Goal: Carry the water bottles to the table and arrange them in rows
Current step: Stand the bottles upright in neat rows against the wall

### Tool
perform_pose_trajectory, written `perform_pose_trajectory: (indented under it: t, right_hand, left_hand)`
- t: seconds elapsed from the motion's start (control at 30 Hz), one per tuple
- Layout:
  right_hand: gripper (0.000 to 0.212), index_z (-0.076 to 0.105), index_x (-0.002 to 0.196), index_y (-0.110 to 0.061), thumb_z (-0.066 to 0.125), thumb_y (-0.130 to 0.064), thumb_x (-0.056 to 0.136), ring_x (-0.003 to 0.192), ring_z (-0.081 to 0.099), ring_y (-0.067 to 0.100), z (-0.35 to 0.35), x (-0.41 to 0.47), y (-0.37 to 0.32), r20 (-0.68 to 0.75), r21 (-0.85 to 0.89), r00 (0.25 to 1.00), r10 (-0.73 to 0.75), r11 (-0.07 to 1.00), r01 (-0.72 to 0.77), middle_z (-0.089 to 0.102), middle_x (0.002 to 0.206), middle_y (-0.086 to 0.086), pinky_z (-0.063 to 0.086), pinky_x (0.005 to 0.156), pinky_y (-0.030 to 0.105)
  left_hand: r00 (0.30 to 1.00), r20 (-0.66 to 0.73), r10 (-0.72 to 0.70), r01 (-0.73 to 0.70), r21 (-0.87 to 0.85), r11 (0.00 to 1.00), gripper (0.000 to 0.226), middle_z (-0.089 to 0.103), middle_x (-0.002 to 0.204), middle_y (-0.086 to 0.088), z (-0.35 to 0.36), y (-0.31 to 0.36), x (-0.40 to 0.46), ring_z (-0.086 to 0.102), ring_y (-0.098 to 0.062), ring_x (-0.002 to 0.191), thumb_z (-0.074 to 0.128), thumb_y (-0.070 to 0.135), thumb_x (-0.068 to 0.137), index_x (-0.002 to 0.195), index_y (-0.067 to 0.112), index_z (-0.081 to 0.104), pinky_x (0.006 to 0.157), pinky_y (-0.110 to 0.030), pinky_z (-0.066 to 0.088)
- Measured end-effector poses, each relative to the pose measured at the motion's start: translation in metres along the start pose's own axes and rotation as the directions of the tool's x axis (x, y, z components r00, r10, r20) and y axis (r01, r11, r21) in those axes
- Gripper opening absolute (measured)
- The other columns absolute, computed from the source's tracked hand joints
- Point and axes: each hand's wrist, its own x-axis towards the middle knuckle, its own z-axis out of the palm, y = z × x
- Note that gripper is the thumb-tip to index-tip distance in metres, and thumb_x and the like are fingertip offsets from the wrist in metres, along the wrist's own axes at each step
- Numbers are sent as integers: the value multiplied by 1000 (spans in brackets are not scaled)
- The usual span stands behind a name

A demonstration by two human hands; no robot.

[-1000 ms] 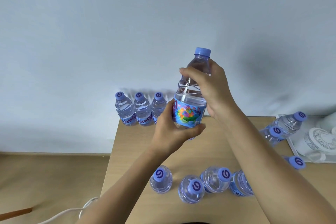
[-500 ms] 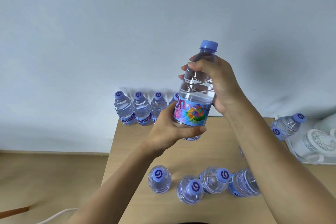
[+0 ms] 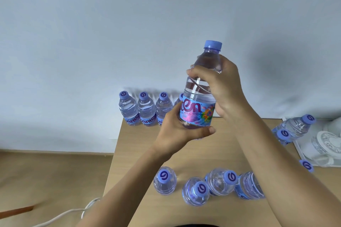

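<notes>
The right hand [image 3: 224,90] has its fingers [image 3: 198,73] curled round the clear shoulder of a bottle [image 3: 200,96], just under the neck. The left hand [image 3: 177,131] cups the bottle's lower end, its thumb [image 3: 201,131] wrapped across below the label and its other fingers hidden behind. Held between both hands, the bottle is nearly upright, cap [image 3: 213,44] tipped a little to the right, and is lifted clear above the table [image 3: 217,153].

Beyond the left fingers, a back row [image 3: 145,109] of bottles stands upright along the table's far edge by the wall [image 3: 129,24]; three show fully, and a fourth cap peeks from behind the held bottle. Below both hands, nearer the person, a front row [image 3: 208,184] of four bottles stands on the table, the rightmost partly covered by the right forearm. To the right of the right fingers, more bottles [image 3: 293,129] lean tilted at the table's right side, next to a white tray [image 3: 299,151] that carries white ceramic ware [image 3: 324,143]. Down left, a white cable [image 3: 64,214] lies on the wooden floor [image 3: 46,175].
</notes>
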Motion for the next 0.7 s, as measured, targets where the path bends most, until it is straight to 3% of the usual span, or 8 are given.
perform_pose_trajectory:
  t: [0.1, 0.23, 0.37, 0.43, 0.53, 0.63, 0.7]
  right_hand:
    - [22, 67, 80, -18, 75, -8, 61, 68, 67, 18, -4, 3, -1, 72, 85, 997, 40, 995, -46, 69, 76, 1, 56, 61, 29]
    - [34, 69, 90, -19, 76, -13, 58, 85, 70, 29, -11, 8, -1, 191, 165, 980, 54, 982, -87, 73, 87, 3, 56, 79, 42]
    - [28, 66, 87, -19, 77, -19, 62, 96, 71, 35, -10, 8, 3, 250, 103, 968, 25, 993, -52, 71, 97, 8, 56, 85, 47]
    - [21, 64, 87, -19, 76, -18, 69, 90, 71, 29, -8, 7, 6, 204, 41, 979, 18, 999, -27, 69, 94, 6, 58, 78, 42]
    - [32, 62, 97, -17, 81, -24, 73, 84, 72, 17, -3, 3, 12, 90, -74, 996, 2, 997, 4, 71, 90, -2, 59, 69, 29]
    - [33, 60, 97, -16, 83, -20, 74, 80, 72, 14, 2, 0, 16, -9, -35, 999, 32, 999, -32, 72, 85, -7, 56, 62, 23]
    - [29, 60, 94, -14, 81, -13, 74, 72, 70, 15, 3, 1, 15, -28, 22, 998, 61, 998, -60, 69, 78, -6, 55, 60, 24]
  left_hand:
    - [995, 100, -24, 33, -91, 995, 54, 73, 91, -6, -4, 3, 1, 68, -19, 80, 88, 12, 61, 109, 6, 63, 69, -28, 55]
    - [985, 173, -22, 56, -193, 980, 53, 70, 102, -15, -9, 2, 2, 66, -29, 94, 83, 14, 63, 112, 5, 64, 85, -39, 54]
    - [989, 139, -42, 64, -154, 986, 46, 72, 98, -12, -10, -1, 1, 68, -26, 91, 84, 18, 62, 103, 9, 68, 82, -36, 56]
    - [996, 74, -39, 48, -125, 991, 43, 74, 95, -9, -8, -2, -1, 70, -23, 87, 86, 21, 60, 99, 12, 69, 79, -34, 56]
    - [997, -75, -9, 10, 4, 1000, 44, 75, 88, -4, -2, -2, 0, 71, -16, 79, 88, 21, 60, 98, 13, 67, 70, -27, 58]
    - [986, -165, 18, -3, 88, 996, 47, 75, 86, -3, 3, -3, 2, 71, -17, 75, 88, 19, 59, 100, 13, 66, 67, -30, 60]
    - [987, -159, 31, -16, 95, 995, 50, 75, 88, 0, 4, -4, 3, 71, -15, 77, 91, 16, 60, 102, 14, 65, 66, -25, 57]
